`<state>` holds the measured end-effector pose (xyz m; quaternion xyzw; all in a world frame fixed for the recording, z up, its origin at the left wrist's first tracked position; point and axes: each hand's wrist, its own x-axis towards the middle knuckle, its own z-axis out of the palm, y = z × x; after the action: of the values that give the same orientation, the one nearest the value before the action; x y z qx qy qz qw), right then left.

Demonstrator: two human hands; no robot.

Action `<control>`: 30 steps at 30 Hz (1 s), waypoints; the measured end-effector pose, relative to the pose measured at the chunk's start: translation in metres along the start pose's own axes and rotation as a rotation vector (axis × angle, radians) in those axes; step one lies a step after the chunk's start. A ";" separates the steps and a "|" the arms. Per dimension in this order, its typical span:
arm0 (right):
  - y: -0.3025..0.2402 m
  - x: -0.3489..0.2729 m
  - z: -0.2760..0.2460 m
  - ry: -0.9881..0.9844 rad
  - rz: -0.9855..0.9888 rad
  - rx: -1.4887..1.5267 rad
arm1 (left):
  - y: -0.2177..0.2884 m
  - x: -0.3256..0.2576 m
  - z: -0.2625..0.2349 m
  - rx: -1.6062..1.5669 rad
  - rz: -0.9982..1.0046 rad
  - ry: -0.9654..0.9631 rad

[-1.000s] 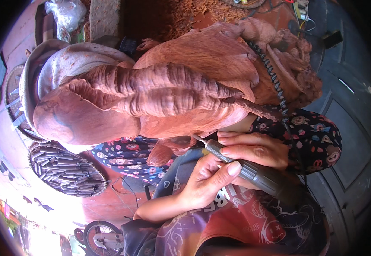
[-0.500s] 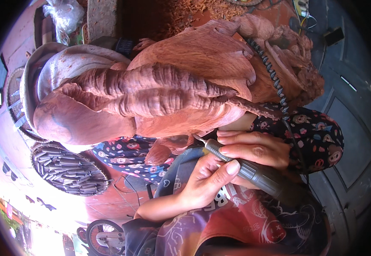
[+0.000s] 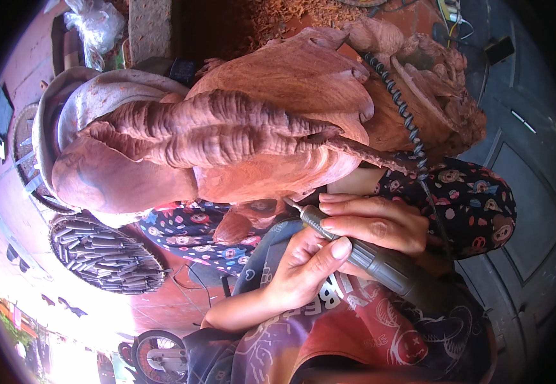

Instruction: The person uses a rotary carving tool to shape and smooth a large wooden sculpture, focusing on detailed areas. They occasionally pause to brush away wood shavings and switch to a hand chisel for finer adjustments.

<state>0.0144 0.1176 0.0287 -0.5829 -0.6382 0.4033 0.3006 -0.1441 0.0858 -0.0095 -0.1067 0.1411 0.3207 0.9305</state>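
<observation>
A large reddish-brown wood carving (image 3: 227, 134) with ridged, twisted folds fills the upper middle of the view. Both my hands hold a grey-black rotary tool handpiece (image 3: 380, 262) just below it. My left hand (image 3: 300, 272) wraps the tool from underneath, thumb pressed on the barrel. My right hand (image 3: 371, 224), coming out of a dark patterned sleeve (image 3: 476, 205), lies over the top of the tool. The thin bit (image 3: 293, 205) points up-left against the underside of the carving.
A black coiled cable (image 3: 406, 118) runs down over the carving toward the tool. A round basket of metal chisels (image 3: 105, 259) lies at the left on the red floor. Wood shavings (image 3: 265, 19) are at the top, a plastic bag (image 3: 89, 25) upper left, a small wheel (image 3: 159, 352) at the bottom.
Both hands keep the same grip on the tool, with the bit at the same spot under the carving. The view has shifted only slightly.
</observation>
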 end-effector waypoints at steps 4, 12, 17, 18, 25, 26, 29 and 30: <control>0.000 -0.003 0.001 0.027 -0.001 -0.005 | 0.000 0.001 -0.001 -0.022 0.012 -0.044; -0.006 -0.001 0.002 -0.007 -0.007 0.073 | 0.007 -0.009 0.001 0.020 0.022 -0.045; 0.003 -0.004 0.007 0.002 -0.016 0.078 | 0.001 -0.006 -0.003 0.146 0.070 0.022; 0.004 -0.004 0.006 0.003 -0.010 0.063 | 0.002 -0.004 -0.004 0.107 0.055 0.009; -0.003 -0.005 0.000 0.024 -0.004 0.098 | 0.009 -0.005 0.005 0.071 -0.023 -0.040; -0.001 -0.005 0.003 0.003 -0.024 0.095 | 0.006 -0.007 0.003 0.078 0.016 -0.036; 0.009 -0.006 -0.002 -0.137 -0.047 0.177 | 0.002 -0.006 -0.003 0.096 0.076 -0.017; 0.011 -0.006 0.001 -0.112 -0.056 0.140 | 0.001 -0.006 -0.004 0.101 0.088 -0.008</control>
<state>0.0203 0.1118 0.0189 -0.5188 -0.6404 0.4702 0.3154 -0.1498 0.0823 -0.0110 -0.0521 0.1579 0.3542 0.9203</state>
